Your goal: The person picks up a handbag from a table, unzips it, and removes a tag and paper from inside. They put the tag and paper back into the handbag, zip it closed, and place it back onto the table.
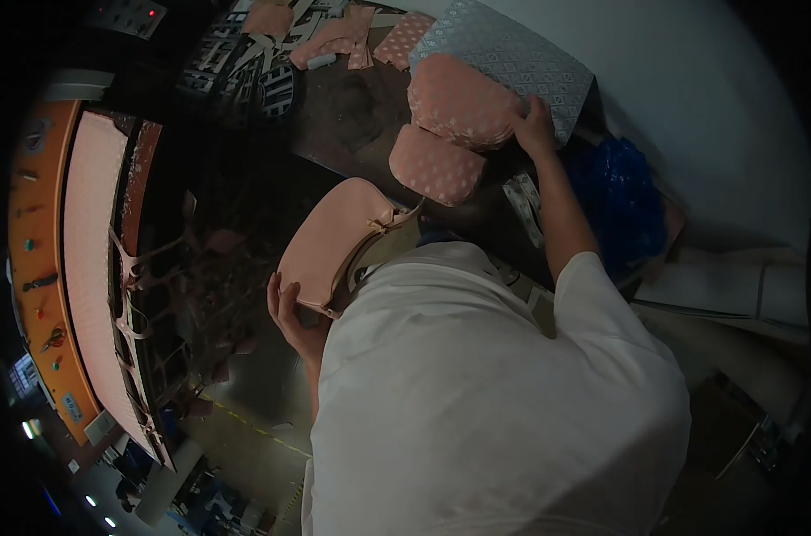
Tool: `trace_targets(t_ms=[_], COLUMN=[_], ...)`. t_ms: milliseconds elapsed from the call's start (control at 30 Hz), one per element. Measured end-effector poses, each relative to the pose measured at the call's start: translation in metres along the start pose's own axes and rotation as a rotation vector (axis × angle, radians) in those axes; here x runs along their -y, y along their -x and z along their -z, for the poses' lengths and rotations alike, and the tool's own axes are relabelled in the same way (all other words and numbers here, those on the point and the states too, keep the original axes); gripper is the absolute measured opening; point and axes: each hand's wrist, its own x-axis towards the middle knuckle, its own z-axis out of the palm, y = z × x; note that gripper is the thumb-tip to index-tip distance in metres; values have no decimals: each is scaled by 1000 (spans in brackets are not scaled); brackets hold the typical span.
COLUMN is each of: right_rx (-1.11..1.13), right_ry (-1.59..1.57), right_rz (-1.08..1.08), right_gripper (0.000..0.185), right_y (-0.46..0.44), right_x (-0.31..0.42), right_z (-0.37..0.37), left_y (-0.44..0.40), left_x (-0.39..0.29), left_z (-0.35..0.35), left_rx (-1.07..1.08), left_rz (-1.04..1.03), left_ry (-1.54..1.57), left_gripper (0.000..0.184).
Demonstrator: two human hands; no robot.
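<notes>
My left hand [291,313] is closed on the lower edge of a curved, plain pink panel [329,237], which leans against my body, its fingers spread along the rim. My right hand [537,129] reaches forward and rests at the right edge of a stack of pink dotted pieces [463,103]; its fingertips touch the stack. Just below that stack lies a smaller pile of pink dotted pieces [437,165]. Under the larger stack is a grey patterned sheet [521,55].
A dark table [352,116] bears pink scraps [334,40] and metal cutting frames [276,91] at the back. A blue plastic bag [620,201] is at the right. To the left stands an orange machine [43,214] beside a long pink sheet [97,268].
</notes>
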Motion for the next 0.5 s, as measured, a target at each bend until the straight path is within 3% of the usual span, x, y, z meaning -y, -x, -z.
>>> trace_targets(t_ms=[167,500], right_rx=[401,-17], right_ry=[-126,-97], right_rz=[-137,84], right_gripper=[64,54], right_y=[-26,-1], right_x=[-5,13], right_z=[12,4], left_y=[-7,-14], left_x=[-7,-24], left_z=[-15,-40], left_rx=[-5,14], left_rz=[9,-39], left_ry=[19,-41], left_gripper=[79,81])
